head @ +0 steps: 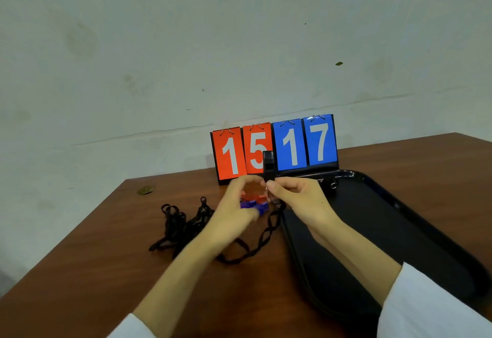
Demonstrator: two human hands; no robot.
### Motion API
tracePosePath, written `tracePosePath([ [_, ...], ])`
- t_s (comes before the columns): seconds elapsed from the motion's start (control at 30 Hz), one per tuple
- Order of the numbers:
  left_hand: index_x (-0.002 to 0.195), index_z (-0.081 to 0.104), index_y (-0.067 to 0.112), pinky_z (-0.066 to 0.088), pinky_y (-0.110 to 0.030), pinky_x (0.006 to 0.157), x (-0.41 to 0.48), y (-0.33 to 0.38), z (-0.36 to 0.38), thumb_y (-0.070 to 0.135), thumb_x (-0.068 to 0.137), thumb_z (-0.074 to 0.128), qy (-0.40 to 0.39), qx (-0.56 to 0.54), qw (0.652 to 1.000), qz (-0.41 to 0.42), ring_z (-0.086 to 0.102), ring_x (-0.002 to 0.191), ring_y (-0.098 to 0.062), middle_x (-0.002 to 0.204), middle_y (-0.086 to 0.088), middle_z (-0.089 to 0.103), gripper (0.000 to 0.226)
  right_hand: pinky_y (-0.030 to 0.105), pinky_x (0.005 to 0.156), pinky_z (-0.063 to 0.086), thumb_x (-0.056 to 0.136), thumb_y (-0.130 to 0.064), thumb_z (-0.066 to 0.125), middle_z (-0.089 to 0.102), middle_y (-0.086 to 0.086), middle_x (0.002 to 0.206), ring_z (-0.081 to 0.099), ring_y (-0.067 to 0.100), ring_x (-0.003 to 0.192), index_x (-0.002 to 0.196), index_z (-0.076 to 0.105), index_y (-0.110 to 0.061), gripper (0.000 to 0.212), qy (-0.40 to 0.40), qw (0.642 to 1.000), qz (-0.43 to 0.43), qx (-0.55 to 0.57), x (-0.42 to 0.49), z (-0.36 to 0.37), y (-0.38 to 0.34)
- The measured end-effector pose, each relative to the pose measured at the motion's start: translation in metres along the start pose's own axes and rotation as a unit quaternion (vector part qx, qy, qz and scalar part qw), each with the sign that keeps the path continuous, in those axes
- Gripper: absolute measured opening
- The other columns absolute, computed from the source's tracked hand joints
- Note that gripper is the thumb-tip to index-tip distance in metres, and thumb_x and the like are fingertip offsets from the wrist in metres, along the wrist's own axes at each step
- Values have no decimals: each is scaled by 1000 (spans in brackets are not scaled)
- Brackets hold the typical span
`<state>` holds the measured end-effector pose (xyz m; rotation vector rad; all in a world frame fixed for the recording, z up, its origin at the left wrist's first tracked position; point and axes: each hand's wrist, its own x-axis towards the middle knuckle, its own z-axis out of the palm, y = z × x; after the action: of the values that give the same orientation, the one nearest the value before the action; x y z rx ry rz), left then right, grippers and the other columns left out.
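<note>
Above the bench, the left hand curls round a red-and-blue block. The right hand pinches the top end of a black strap just beside it. The strap trails down toward 6 o'clock. More straps lie at 9 o'clock, a scoreboard at 12 and a tray at 4.

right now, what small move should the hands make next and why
Probably ease the right hand, pinching the end of the black fabric lanyard, a touch left to hook it onto the red and blue plastic pieces gripped in the left hand: the hands nearly touch and the strap hangs slack.
</note>
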<state>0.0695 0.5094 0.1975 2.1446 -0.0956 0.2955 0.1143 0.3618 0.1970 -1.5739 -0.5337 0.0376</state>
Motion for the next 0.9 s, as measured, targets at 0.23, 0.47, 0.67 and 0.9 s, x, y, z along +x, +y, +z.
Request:
tracePosePath([
  [0.23, 122, 51, 7, 34, -21, 43, -4, 1, 27, 25, 93, 46, -70, -489, 861, -122, 46, 56, -13, 88, -10, 57, 34, 5, 63, 45, 86, -23, 61, 69, -10, 79, 63, -6, 74, 85, 70, -23, 9, 53, 998, -4, 15, -3, 3, 4],
  [0.47, 104, 60, 7, 15, -19, 35, -6, -9, 15, 28, 93, 51, -111, -308, 940, -97, 21, 39, -7, 55, 1, 41, 25, 35, 81, 52, 95, -18, 46, 66, 6, 88, 64, 21, 94, 94, 62, -8, 19, 39, 920, 144, 363, 7, -17, 6],
  [0.67, 89, 64, 10, 25, -18, 34, -5, -22, 13, 28, 89, 61, -49, -104, 988, -106, 32, 33, -5, 53, 2, 53, 18, 24, 72, 57, 92, -12, 52, 70, 2, 76, 69, 11, 71, 99, 65, -9, 15, 72, 996, 54, 24, 1, -10, 16],
  [0.9, 89, 61, 28, 38, -18, 82, -5, -35, 3, 24, 89, 59, 82, 173, 981, 20, 50, 91, -1, 92, 16, 55, 5, 20, 69, 51, 93, -16, 53, 67, -2, 79, 64, 8, 74, 104, 68, -17, 18, 76, 933, -43, -350, -3, -14, 32],
])
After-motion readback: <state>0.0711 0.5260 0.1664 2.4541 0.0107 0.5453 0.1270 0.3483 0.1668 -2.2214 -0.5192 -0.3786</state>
